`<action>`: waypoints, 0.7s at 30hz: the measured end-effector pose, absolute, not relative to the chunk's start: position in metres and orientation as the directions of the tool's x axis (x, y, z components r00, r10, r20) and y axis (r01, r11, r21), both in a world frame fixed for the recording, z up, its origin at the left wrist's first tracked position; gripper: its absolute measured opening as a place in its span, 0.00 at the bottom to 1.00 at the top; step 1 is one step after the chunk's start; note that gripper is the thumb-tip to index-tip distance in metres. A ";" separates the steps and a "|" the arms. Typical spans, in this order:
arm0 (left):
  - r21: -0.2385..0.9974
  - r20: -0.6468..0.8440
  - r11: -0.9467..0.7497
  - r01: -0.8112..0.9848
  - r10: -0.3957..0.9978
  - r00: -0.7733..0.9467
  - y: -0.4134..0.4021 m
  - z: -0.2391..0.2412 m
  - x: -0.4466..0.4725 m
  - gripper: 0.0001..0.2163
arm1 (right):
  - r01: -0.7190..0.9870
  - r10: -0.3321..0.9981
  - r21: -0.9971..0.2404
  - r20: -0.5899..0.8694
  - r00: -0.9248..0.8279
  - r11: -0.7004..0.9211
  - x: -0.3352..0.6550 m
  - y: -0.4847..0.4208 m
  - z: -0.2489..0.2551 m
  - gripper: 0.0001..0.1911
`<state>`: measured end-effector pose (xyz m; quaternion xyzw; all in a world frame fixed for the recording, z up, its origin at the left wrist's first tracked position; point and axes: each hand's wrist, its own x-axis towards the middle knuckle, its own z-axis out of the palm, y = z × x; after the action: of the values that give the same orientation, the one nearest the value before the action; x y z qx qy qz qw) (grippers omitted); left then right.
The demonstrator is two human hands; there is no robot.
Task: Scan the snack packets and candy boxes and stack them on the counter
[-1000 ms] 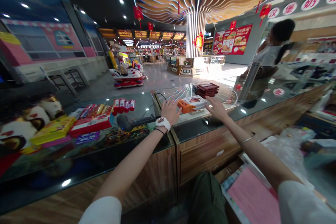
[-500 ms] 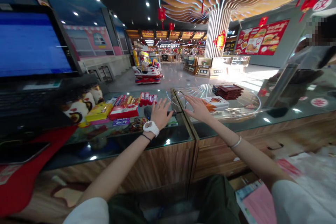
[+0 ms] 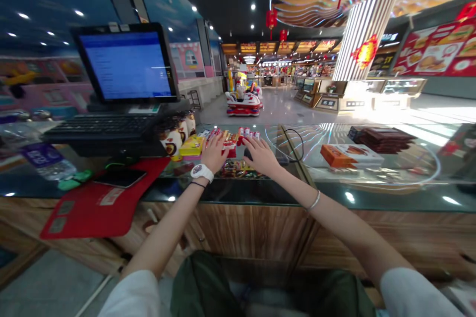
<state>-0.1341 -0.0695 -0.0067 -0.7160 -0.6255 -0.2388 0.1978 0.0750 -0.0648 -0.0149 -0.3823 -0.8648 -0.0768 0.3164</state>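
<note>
My left hand, with a white watch on the wrist, hovers open over the glass counter, its fingers spread above a red packet and candy rolls. To its right my right hand is also open, palm down, over a dark barcode scanner of which only a small part shows. Neither hand holds anything. A black cable loops across the glass just right of my right hand.
A monitor and keyboard stand at the left, with a phone on a red mat below. An orange-and-white box and dark stacked packets lie at the right. Mugs and a yellow box sit near my left hand.
My view has swung left, bringing the monitor and keyboard into sight. Both hands have moved left along the counter, away from the orange box and over the scanner and candy, staying open.
</note>
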 end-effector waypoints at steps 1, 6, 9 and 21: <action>0.011 0.583 -0.117 0.993 0.807 0.089 -0.069 -0.007 -0.143 0.23 | 0.704 0.613 -0.118 0.604 -0.509 0.700 0.064 -0.063 -0.016 0.32; -0.020 0.556 -0.036 0.999 0.830 0.041 -0.064 -0.017 -0.172 0.25 | 0.624 0.588 -0.157 0.563 -0.580 0.766 0.010 -0.053 -0.025 0.33; -0.045 0.538 -0.023 0.999 0.842 0.044 -0.062 -0.027 -0.179 0.25 | 0.646 0.611 -0.144 0.526 -0.591 0.749 -0.014 -0.047 -0.033 0.34; -0.105 0.458 -0.105 0.989 0.878 0.141 -0.071 -0.033 -0.176 0.21 | 0.749 0.701 -0.090 0.440 -0.562 0.657 -0.014 -0.026 -0.059 0.31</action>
<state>-0.1757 -0.0709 -0.0333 -0.7295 -0.6397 -0.1416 0.1962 -0.0142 -0.0257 -0.0592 -0.4108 -0.8820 -0.0535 0.2246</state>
